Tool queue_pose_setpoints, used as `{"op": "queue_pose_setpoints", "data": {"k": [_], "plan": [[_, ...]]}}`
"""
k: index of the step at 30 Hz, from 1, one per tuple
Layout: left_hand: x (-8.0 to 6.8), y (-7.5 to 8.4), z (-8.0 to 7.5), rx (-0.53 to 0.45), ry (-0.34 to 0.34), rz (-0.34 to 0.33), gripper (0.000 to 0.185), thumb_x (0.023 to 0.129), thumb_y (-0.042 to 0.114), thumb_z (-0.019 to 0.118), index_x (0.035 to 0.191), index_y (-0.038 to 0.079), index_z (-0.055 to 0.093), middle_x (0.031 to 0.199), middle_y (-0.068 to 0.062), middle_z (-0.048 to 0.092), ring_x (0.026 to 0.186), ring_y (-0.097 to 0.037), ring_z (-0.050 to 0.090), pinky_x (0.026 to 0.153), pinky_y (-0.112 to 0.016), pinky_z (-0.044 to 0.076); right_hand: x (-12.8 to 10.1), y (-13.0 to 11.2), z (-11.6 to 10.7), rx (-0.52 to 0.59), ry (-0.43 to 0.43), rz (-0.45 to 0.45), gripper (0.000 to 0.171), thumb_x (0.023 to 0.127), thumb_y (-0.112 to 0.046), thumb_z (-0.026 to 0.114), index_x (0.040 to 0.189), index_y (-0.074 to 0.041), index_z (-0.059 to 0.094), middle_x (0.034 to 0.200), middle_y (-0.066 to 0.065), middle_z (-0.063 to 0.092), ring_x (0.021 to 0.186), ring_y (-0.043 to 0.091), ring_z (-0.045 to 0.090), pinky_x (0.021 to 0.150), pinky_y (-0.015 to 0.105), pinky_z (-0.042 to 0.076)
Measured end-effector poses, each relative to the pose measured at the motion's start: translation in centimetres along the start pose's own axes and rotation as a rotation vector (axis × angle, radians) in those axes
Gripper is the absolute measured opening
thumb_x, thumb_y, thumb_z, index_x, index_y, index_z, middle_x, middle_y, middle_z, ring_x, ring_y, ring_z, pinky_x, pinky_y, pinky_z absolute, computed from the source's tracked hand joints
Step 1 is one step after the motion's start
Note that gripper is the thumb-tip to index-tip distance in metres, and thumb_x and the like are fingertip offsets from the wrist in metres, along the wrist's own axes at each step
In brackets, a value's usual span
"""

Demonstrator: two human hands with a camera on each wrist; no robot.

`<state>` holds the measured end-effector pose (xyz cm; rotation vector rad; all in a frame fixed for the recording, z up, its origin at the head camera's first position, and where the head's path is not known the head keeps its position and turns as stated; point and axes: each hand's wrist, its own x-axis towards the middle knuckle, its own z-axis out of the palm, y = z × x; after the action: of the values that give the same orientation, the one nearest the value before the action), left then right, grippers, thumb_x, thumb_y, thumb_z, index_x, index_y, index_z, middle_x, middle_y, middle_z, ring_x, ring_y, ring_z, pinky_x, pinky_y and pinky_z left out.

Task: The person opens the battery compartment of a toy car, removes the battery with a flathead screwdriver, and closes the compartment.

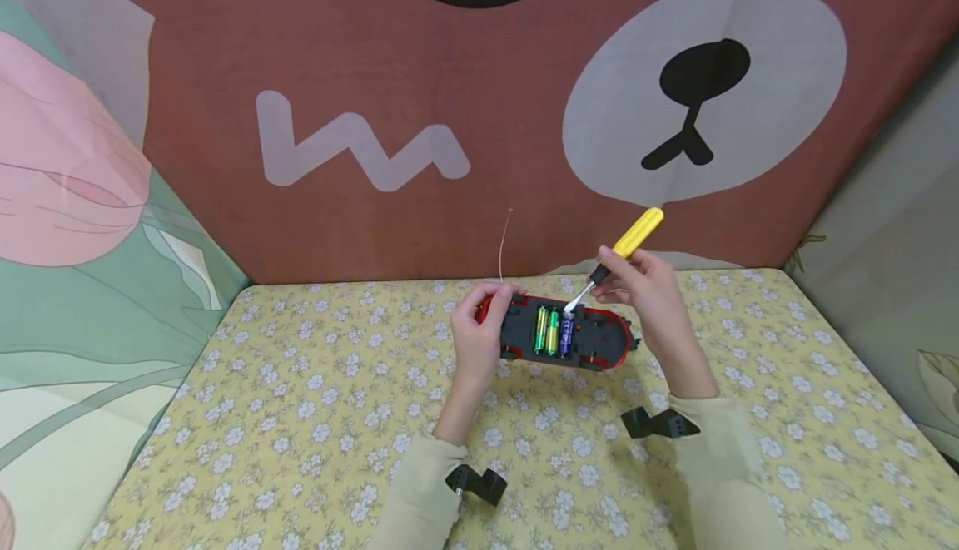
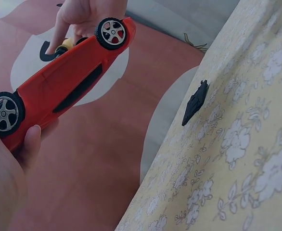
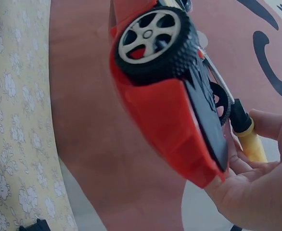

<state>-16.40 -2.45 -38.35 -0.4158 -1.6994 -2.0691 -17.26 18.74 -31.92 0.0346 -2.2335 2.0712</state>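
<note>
A red toy car [image 1: 610,340] is held up over the table, its black underside facing the head camera. In its uncovered battery bay sit two green batteries [image 1: 553,332] and a dark blue battery [image 1: 566,336], side by side. My left hand [image 1: 479,334] grips the car's left end, thumb on the underside. With my right hand [image 1: 640,288] I hold a screwdriver [image 1: 637,232] by the lower part of its yellow handle. Its metal tip points down to the upper end of the blue battery. In the right wrist view the car's red body [image 3: 155,125] hides part of the shaft.
A flat black plastic piece [image 2: 196,103] lies on the flowered tablecloth [image 1: 300,417]. From the car's left end a thin pale wire [image 1: 501,246] sticks up. Behind the table hangs a brown cloth [image 1: 360,225] with a bear face. Black mounts [image 1: 476,483] sit on both wrists.
</note>
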Motion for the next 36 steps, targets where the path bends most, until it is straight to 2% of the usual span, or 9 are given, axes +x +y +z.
{"op": "queue_pose_setpoints", "data": {"k": [3, 6, 11, 14, 21, 28, 32, 36], "plan": [[0.0, 0.0, 0.0, 0.003, 0.0, 0.003, 0.023, 0.103, 0.014, 0.062, 0.096, -0.007, 0.07, 0.098, -0.021, 0.075, 0.085, -0.014, 0.068, 0.074, -0.024, 0.056, 0.1, 0.2, 0.1, 0.004, 0.01, 0.002, 0.046, 0.104, -0.036, 0.064, 0.121, 0.006, 0.057, 0.08, -0.004, 0.07, 0.07, 0.008, 0.07, 0.07, 0.025, 0.06], [0.1, -0.1, -0.1, -0.003, 0.007, -0.001, 0.023, 0.103, 0.013, 0.062, 0.096, -0.008, 0.07, 0.099, -0.022, 0.074, 0.085, -0.014, 0.068, 0.074, -0.025, 0.056, 0.0, 0.2, 0.2, 0.022, 0.034, -0.037, 0.046, 0.104, -0.033, 0.064, 0.121, 0.009, 0.056, 0.08, -0.005, 0.072, 0.07, 0.009, 0.071, 0.07, 0.025, 0.06], [0.1, -0.1, -0.1, -0.009, 0.029, -0.019, 0.026, 0.104, 0.016, 0.06, 0.098, -0.007, 0.071, 0.099, -0.021, 0.074, 0.082, -0.014, 0.067, 0.068, -0.025, 0.056, -0.5, -0.2, 0.2, 0.068, 0.085, -0.129, 0.036, 0.103, -0.03, 0.066, 0.114, 0.003, 0.059, 0.08, -0.005, 0.073, 0.069, 0.01, 0.071, 0.067, 0.025, 0.06], [0.1, -0.1, -0.1, -0.009, 0.045, -0.034, 0.028, 0.105, 0.018, 0.06, 0.098, -0.006, 0.071, 0.099, -0.019, 0.075, 0.079, -0.013, 0.066, 0.065, -0.025, 0.055, -0.7, -0.5, 0.1, 0.106, 0.112, -0.15, 0.03, 0.103, -0.029, 0.067, 0.11, -0.001, 0.06, 0.08, -0.004, 0.073, 0.069, 0.01, 0.071, 0.066, 0.025, 0.06], [0.2, -0.2, -0.2, -0.014, 0.062, -0.044, 0.027, 0.105, 0.017, 0.059, 0.098, -0.007, 0.07, 0.099, -0.019, 0.075, 0.083, -0.015, 0.067, 0.068, -0.026, 0.057, -0.7, -0.7, -0.3, 0.114, 0.162, -0.125, 0.027, 0.103, -0.029, 0.067, 0.107, -0.002, 0.063, 0.087, -0.002, 0.072, 0.074, 0.009, 0.07, 0.069, 0.022, 0.059], [0.3, -0.1, -0.4, -0.012, 0.071, -0.056, 0.028, 0.106, 0.016, 0.057, 0.098, -0.008, 0.069, 0.101, -0.023, 0.074, 0.082, -0.014, 0.067, 0.068, -0.026, 0.057, -0.1, -0.6, -1.0, 0.201, 0.162, -0.09, 0.029, 0.099, -0.026, 0.072, 0.109, 0.0, 0.063, 0.09, 0.0, 0.072, 0.079, 0.01, 0.071, 0.074, 0.024, 0.06], [0.3, -0.1, -0.5, -0.008, 0.088, -0.062, 0.028, 0.105, 0.015, 0.057, 0.097, -0.009, 0.069, 0.101, -0.027, 0.073, 0.082, -0.012, 0.066, 0.068, -0.025, 0.055, 0.1, -0.5, -2.2, 0.158, 0.141, -0.065, 0.032, 0.098, -0.025, 0.074, 0.112, 0.002, 0.063, 0.087, -0.002, 0.073, 0.077, 0.009, 0.071, 0.072, 0.023, 0.06], [0.5, -0.2, -0.6, -0.006, 0.095, -0.044, 0.028, 0.105, 0.016, 0.057, 0.098, -0.009, 0.069, 0.1, -0.027, 0.073, 0.08, -0.013, 0.066, 0.065, -0.024, 0.055, 0.3, -0.2, -3.7, 0.12, 0.121, -0.063, 0.03, 0.098, -0.026, 0.074, 0.114, -0.002, 0.064, 0.086, -0.003, 0.074, 0.076, 0.008, 0.073, 0.069, 0.021, 0.059]]}}
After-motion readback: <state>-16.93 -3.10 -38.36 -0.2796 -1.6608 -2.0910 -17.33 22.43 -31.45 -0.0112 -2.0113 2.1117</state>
